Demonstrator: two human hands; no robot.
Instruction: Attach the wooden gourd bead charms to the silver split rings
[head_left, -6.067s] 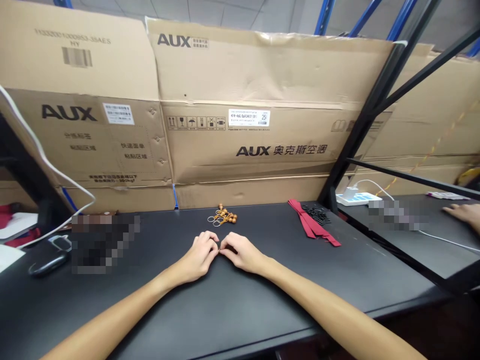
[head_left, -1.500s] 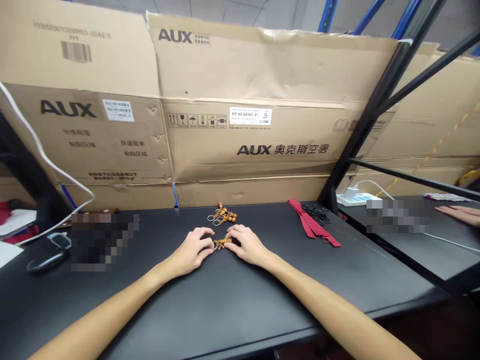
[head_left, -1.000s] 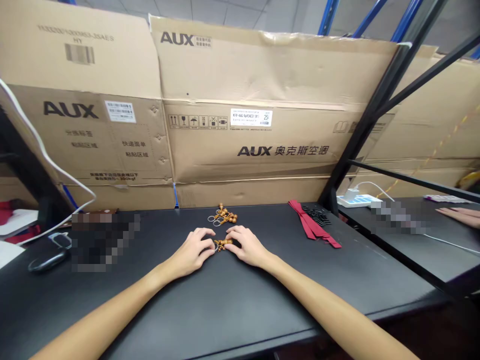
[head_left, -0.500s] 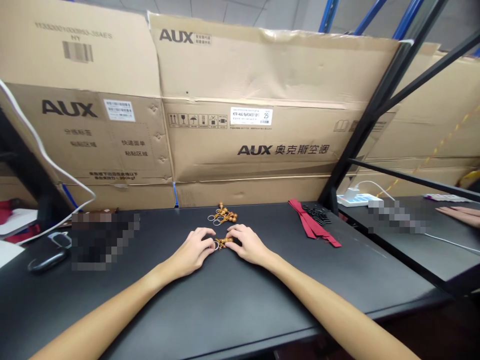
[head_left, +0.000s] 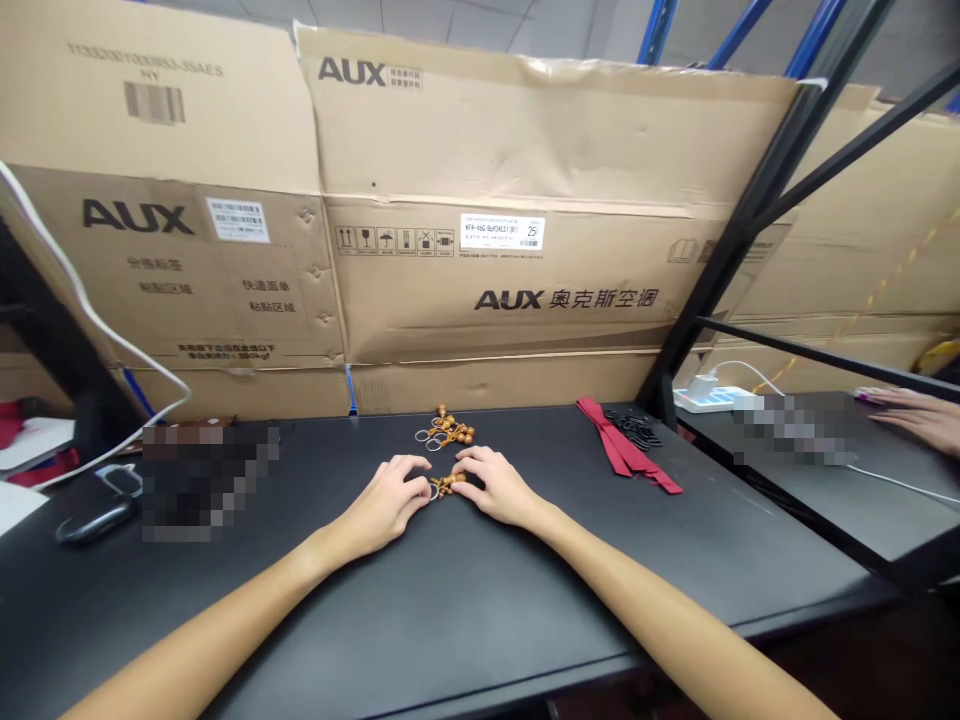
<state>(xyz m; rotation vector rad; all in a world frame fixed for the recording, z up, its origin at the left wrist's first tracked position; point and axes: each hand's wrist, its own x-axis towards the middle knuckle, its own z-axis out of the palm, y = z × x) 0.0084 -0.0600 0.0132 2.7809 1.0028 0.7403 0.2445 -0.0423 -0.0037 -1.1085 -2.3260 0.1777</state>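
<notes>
Both my hands rest on the black table [head_left: 465, 610], fingertips meeting over a small wooden gourd charm with a metal ring [head_left: 442, 485]. My left hand [head_left: 386, 505] pinches the ring end with curled fingers. My right hand [head_left: 495, 485] pinches the gourd end, fingers curled too. Just beyond them lies a small heap of like gourd charms with rings [head_left: 446, 432].
Red ribbon strips [head_left: 626, 455] and small black parts [head_left: 634, 428] lie at the right. Large AUX cardboard boxes [head_left: 510, 230] wall off the back. Another person's hand [head_left: 911, 415] rests on the neighbouring table, near a white power strip [head_left: 709, 398]. A dark object [head_left: 94, 520] lies at left.
Since six seconds ago a gourd charm has appeared between my fingertips. Over the last second my hands hardly move. The other person's hand on the right has shifted.
</notes>
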